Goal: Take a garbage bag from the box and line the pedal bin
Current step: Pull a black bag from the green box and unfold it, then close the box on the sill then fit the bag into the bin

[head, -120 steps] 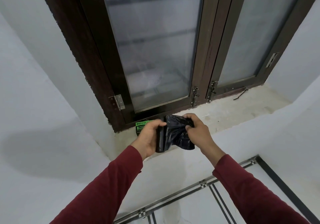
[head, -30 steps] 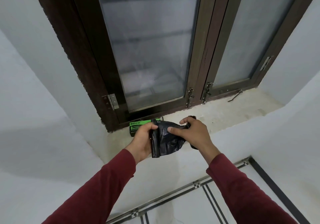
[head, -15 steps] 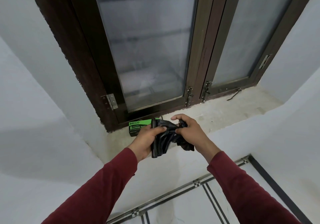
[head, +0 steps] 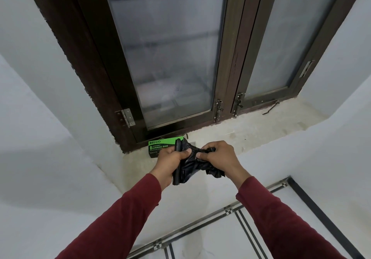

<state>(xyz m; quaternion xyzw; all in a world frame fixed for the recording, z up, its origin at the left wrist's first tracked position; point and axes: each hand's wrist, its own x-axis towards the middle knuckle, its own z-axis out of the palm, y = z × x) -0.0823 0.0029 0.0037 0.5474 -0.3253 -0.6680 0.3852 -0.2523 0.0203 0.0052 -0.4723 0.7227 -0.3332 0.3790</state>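
A black garbage bag roll (head: 189, 167) is held over the front of a window sill by both my hands. My left hand (head: 170, 160) grips the rolled part at its left side. My right hand (head: 219, 158) pinches a crumpled loose length of black bag that stretches between my thumbs. Behind my left hand a green garbage bag box (head: 158, 148) lies on the sill against the window frame, partly hidden by the bag. No pedal bin is in view.
The stone window sill (head: 251, 134) runs right beneath a dark wooden window (head: 230, 58) with frosted glass and metal latches. White walls flank the recess. Below is a white tiled floor (head: 210, 238) with dark inlay lines.
Over the last seconds my hands have kept working the black bag at the same place. The loose part is now pulled tighter between my thumbs. The camera view shifted slightly.
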